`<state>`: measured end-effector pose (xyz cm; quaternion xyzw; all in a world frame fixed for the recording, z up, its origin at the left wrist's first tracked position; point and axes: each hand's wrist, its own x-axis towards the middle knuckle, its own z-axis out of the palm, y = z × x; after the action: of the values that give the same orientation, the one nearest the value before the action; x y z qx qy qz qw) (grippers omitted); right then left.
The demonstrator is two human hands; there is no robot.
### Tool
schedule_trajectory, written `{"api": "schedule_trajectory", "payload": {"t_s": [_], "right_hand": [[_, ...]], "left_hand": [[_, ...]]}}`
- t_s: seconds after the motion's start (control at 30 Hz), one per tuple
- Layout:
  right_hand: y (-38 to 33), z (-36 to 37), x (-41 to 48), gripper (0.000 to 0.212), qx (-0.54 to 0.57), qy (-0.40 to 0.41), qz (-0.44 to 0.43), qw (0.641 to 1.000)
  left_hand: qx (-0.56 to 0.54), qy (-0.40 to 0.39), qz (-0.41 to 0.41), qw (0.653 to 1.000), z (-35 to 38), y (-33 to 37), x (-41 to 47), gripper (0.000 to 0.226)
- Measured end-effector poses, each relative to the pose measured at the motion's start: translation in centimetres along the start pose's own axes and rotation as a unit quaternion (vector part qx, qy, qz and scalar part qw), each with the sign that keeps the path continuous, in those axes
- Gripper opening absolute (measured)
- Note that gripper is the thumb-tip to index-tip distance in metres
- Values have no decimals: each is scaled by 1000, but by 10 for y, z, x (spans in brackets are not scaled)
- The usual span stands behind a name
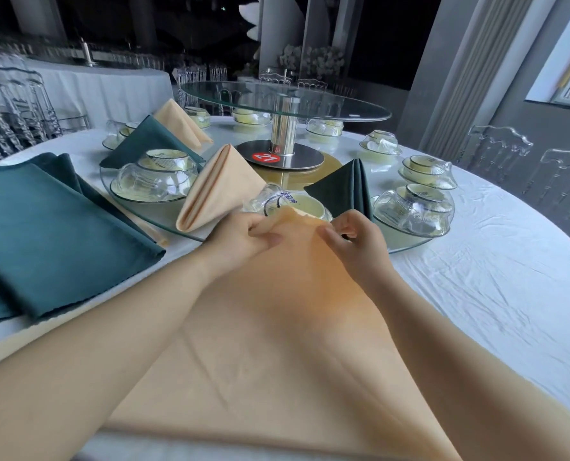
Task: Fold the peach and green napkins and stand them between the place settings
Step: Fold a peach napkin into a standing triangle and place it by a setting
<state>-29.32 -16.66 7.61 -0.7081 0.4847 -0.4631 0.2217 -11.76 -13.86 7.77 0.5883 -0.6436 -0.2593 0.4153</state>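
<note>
Head view, logged from the work piece outward. Peach napkin (277, 344) spread on the near edge of the table, directly before the person, broad at the near side and narrowing to a point at the far side. Far point held just off the cloth and pinched from both sides: left hand (240, 241) clamped on it, thumb over curled fingers; right hand (353, 244) clamped on it between thumb and forefinger; the two hands close together. Just beyond the hands, a wrapped place setting (290, 202) on the lower glass ring (144, 211). Left of that setting, a folded peach tent (217, 191) standing, leaning slightly; right of it, a folded green tent (343, 191) standing upright, just beside the right-hand setting (413, 211). Further left round the ring, the left-hand setting (157, 176), then a second green tent (150, 138) and a second peach tent (180, 124) behind it. Flat green stack (44, 234) lying on the cloth at left, a peach edge showing under its right corner. Raised glass turntable (283, 98) on a metal post at table centre, red tag (265, 157) marked 21 on the base. White tablecloth (476, 277) creased at right. Clear chairs (500, 144) past the far right rim.
</note>
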Motion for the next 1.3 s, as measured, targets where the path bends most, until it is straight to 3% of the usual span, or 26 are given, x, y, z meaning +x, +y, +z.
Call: {"api": "schedule_trajectory", "payload": {"t_s": [0.17,0.4,0.5,0.63,0.73,0.87,0.97,1.1,1.2,1.3], "right_hand": [[-29,-21,-5,12,9,-16,-39,999],[-74,-47,-23,34,-18,38,-108,993],[-98,-61,-36,26,-52,68,-144,986],[-127,-77,-55,15,-56,109,-174,977],[-137,-87,-67,21,-76,111,-177,975],[-142,-96,-79,38,-109,133,-198,965],[-147,-103,-78,34,-91,163,-213,959],[-150,-102,-64,39,-107,153,-176,966],[-144,-95,-50,24,-143,103,-127,976],[-124,-79,-32,26,-194,49,-81,976]], "left_hand": [[-2,-39,55,998,-35,34,-18,26],[17,-11,110,994,-62,78,-51,27],[0,36,131,991,-68,93,-65,25],[29,156,161,974,-64,96,-86,26],[55,232,155,959,-59,90,-103,47],[53,256,201,944,-67,101,-125,53],[25,269,229,935,-80,123,-132,55],[75,251,177,949,-92,136,-116,55],[140,216,122,959,-85,116,-88,60],[195,200,62,958,-70,94,-64,58]]}}
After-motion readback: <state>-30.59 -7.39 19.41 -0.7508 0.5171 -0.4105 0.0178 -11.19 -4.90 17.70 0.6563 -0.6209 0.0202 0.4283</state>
